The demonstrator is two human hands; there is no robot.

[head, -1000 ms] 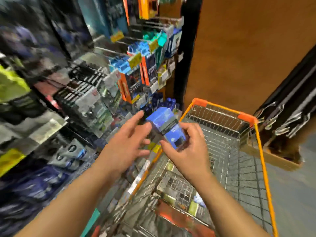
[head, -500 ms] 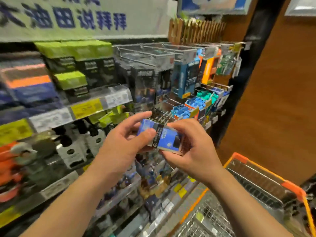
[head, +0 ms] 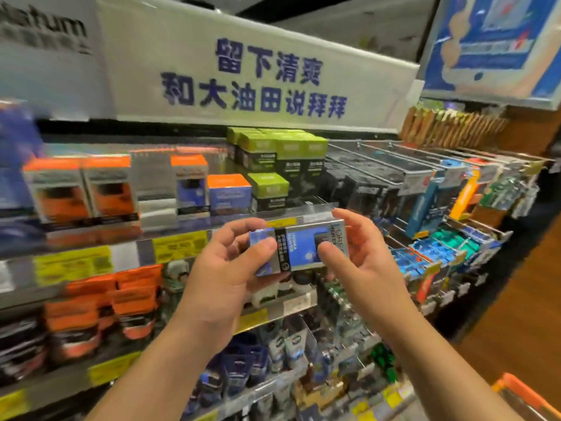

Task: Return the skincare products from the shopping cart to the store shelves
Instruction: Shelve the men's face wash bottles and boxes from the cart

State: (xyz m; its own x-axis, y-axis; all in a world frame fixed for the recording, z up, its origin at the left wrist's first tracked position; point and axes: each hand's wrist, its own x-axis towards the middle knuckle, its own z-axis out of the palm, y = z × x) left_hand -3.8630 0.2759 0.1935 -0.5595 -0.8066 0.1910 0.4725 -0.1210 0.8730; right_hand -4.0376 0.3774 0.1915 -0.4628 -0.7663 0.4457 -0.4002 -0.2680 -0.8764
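Blue and silver cardboard makes up the skincare box (head: pixel 299 249), a small rectangular carton with a black band of print across it, held on its side at chest height in front of the store shelves (head: pixel 182 238). At its left end the left hand (head: pixel 224 278) has the grip closed round it, thumb pressed on the front face and fingers curled behind. The right hand (head: pixel 361 262) takes the other end, its thumb on the blue face and its forefinger hooked over the top right corner, the remaining fingers loosely bent below. Open air separates the box from the shelf front; it touches no shelf edge and hangs just before the clear plastic lip of the upper shelf, where yellow price tags (head: pixel 179 246) line the rail. Behind that lip stand square cartons: orange-topped boxes (head: pixel 79 189) to the left, a blue box with an orange lid (head: pixel 229 192) near the middle, and lime-green-topped boxes (head: pixel 273 156) stacked two high. Between the orange-topped ones and the blue one the shelf floor shows some bare room, though motion blur softens it. To the right, wire peg hooks (head: pixel 379 159) jut outward carrying hanging blister packs. A white banner with blue characters (head: pixel 252 74) runs above. An orange corner of the shopping cart (head: pixel 522 393) shows at lower right, well apart from both hands.
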